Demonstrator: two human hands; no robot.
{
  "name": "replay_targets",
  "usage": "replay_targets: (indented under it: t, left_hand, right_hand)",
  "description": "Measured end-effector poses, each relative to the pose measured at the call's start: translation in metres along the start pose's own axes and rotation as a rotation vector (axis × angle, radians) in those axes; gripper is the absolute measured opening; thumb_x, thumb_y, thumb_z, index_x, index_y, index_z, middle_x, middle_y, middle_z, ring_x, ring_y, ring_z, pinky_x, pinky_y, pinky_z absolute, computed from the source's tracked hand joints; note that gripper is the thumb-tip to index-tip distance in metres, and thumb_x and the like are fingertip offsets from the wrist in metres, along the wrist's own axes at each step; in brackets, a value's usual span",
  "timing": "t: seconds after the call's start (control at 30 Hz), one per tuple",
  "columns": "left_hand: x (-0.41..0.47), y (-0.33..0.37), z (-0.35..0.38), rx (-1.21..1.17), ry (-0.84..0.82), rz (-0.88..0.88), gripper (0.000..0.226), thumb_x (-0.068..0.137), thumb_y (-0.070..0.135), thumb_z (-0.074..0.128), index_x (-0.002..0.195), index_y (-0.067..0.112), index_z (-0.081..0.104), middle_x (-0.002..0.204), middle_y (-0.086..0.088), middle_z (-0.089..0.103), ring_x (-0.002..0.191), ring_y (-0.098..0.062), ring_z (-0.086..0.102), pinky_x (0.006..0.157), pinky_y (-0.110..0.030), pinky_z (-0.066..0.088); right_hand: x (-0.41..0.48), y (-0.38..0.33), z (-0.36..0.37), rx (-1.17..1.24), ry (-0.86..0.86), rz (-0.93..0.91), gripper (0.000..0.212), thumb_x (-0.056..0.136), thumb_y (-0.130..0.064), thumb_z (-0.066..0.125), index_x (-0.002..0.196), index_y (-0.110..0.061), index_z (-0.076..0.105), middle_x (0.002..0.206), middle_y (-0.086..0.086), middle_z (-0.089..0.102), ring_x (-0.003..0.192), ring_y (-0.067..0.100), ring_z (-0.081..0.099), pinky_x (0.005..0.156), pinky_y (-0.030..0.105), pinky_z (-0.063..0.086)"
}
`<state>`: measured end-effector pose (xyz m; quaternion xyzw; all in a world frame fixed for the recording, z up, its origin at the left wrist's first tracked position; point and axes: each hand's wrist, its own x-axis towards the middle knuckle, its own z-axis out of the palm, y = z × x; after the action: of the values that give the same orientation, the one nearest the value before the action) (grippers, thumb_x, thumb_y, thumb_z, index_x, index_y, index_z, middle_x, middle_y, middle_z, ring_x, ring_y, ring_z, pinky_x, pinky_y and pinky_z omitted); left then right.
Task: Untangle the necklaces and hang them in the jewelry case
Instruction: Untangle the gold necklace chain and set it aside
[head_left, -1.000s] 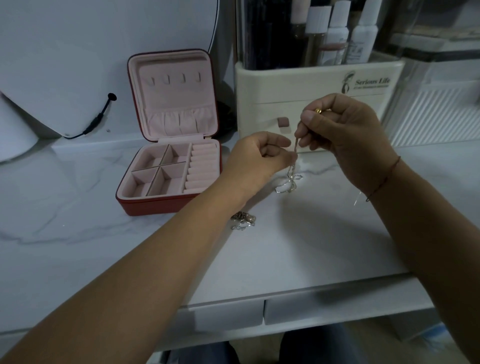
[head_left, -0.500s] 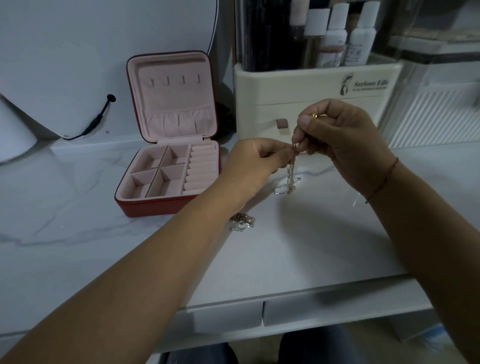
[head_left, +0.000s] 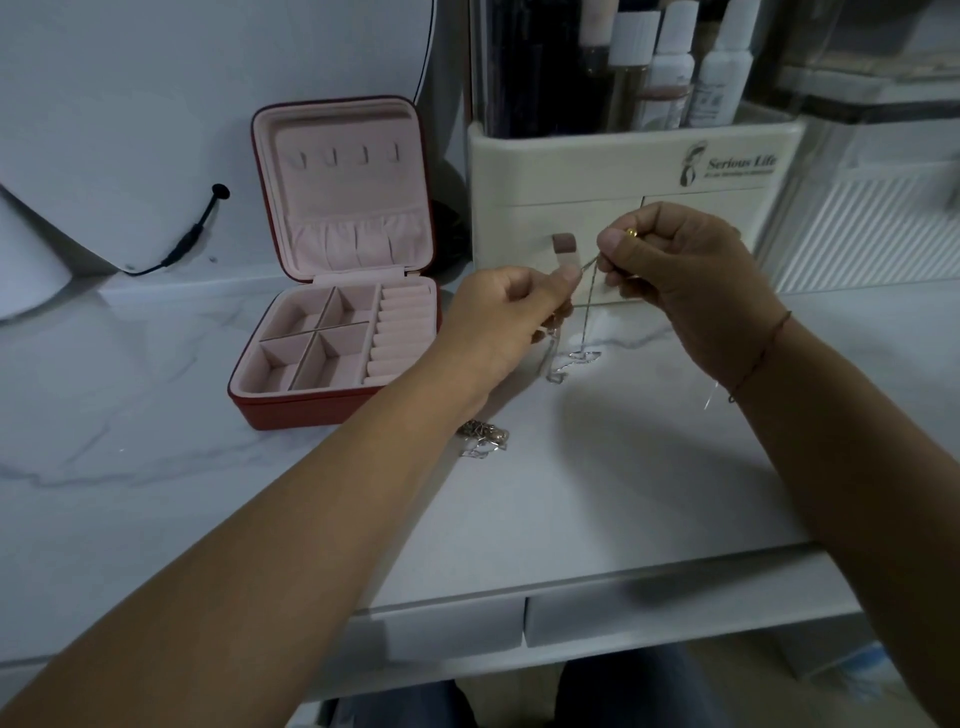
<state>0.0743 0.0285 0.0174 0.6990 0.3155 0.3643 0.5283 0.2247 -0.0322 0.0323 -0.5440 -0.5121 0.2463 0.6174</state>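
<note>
Here, in the head view, both hands were raised a little over the marble table (head_left: 623, 493). The left hand (head_left: 514, 317) pinched a thin silver chain (head_left: 586, 317) between thumb and forefinger, and its other fingers were curled into the palm. The right hand (head_left: 680, 280) pinched the same chain a little higher, also with thumb and forefinger. A short piece of chain ran tight between the two pinches. Below them the chain hung down and ended in a small loose heap on the table, between the hands.

The fingertips covered the exact places of contact. The links were too fine to show any knot. A second tangle of necklaces (head_left: 483, 439) lay on the table beside the left forearm, which covered part of it. A gold ring (head_left: 631, 233) showed on the right hand and a cord bracelet (head_left: 763, 353) on its wrist.

The jewelry case (head_left: 311, 413) stood open to the left of the left hand, apart from it. The four hooks (head_left: 345, 154) in its lid carried nothing. A cream organizer (head_left: 597, 171) with bottles (head_left: 675, 67) stood just behind the hands. Bare marble stretched from the hands to the front edge of the table, and under this edge were two drawers (head_left: 649, 618)
</note>
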Motion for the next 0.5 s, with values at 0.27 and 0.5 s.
replay_targets:
  t: [0.27,0.5]
  left_hand:
    - [-0.0028,0.0029,-0.0014,-0.045,-0.034,-0.046,0.007,0.088,0.018,0.067,0.083,0.020,0.071,0.072,0.010,0.066,0.072,-0.002,0.058,0.073,-0.018,0.049]
    - [-0.0011,0.0006,-0.0015,-0.017,0.003,-0.059,0.009,0.086,0.022,0.069,0.078,0.020,0.068,0.068,0.008,0.063,0.067,-0.002,0.057,0.068,-0.017,0.047]
  right_hand:
    - [0.0020,0.0024,-0.0018,0.070,0.067,0.066,0.011,0.094,-0.010,0.056,0.084,-0.009,0.059,0.084,0.006,0.068,0.078,0.013,0.064,0.075,0.027,0.051]
    - [-0.0012,-0.0040,0.0018,0.248,-0.121,0.257,0.023,0.102,-0.013,0.038,0.090,-0.005,0.056,0.085,0.004,0.074,0.073,0.011,0.069,0.069,0.022,0.056]
